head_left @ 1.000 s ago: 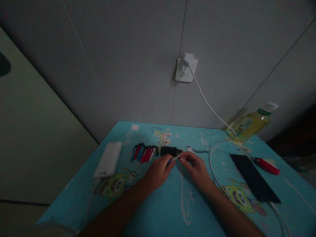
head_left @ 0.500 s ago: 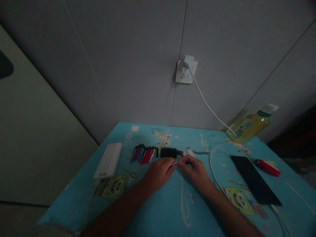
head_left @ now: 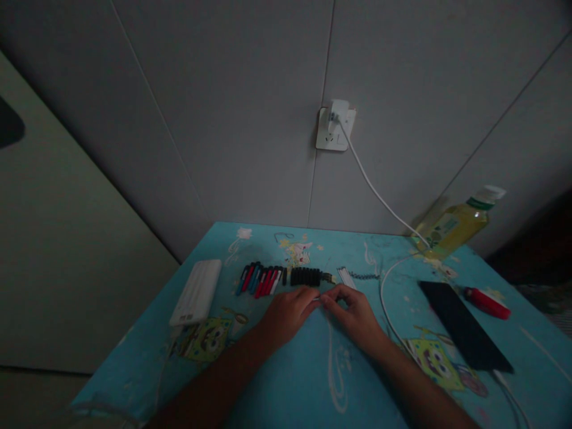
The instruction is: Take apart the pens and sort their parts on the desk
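My left hand (head_left: 292, 311) and my right hand (head_left: 351, 311) meet over the table, fingertips pinched together. Between them is a small thin pale piece (head_left: 317, 298), mostly covered by the fingers, so its kind does not show. Just beyond my left hand lies a row of pen barrels (head_left: 260, 280) in blue, red and white with black ends. Beside them is a row of short black pieces (head_left: 305, 276), with small dark and brass-like bits (head_left: 328, 277) at its right end. Behind my right hand are thin white sticks (head_left: 346, 277) and a line of small springs (head_left: 364, 276).
A white power bank (head_left: 196, 292) lies at the left. On the right are a black phone-like slab (head_left: 465, 325), a red object (head_left: 487, 302) and a bottle of yellow liquid (head_left: 458, 229). A white cable (head_left: 373, 189) runs from the wall socket (head_left: 335, 128) across the blue patterned table (head_left: 286, 381).
Both hands stay pinched together in nearly the same place. Less of the pale piece shows between the fingers, and more of the white sticks shows behind my right hand.
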`<state>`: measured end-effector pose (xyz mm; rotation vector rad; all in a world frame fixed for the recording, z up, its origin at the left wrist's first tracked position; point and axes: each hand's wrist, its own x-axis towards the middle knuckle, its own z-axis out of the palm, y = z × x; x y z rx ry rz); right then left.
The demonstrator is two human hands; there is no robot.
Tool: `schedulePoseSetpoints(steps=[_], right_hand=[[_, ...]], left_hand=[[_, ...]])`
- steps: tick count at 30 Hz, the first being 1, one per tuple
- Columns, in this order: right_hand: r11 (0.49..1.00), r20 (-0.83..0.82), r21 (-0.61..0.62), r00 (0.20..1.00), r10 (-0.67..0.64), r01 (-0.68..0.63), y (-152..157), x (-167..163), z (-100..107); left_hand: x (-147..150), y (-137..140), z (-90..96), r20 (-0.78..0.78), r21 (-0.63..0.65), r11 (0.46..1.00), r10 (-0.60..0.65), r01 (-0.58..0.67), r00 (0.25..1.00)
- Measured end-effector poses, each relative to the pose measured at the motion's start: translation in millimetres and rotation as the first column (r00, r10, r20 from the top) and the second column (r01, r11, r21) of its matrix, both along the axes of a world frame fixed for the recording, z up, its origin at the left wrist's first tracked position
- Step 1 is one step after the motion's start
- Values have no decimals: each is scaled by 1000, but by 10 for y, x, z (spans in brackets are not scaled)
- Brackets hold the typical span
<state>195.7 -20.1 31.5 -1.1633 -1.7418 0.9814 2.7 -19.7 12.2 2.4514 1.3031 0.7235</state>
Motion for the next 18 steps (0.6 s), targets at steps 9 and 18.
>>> schedulePoseSetpoints(steps=[9, 18], right_hand=[[1000, 41, 26, 999, 2, -3, 62, 40, -63], [943, 501, 302, 818, -282, 140, 285, 309, -275]], left_hand=[[-24, 52, 27, -35, 11, 999, 37, -36, 999], [-55, 81, -9, 57, -13, 992, 124, -124, 991]])
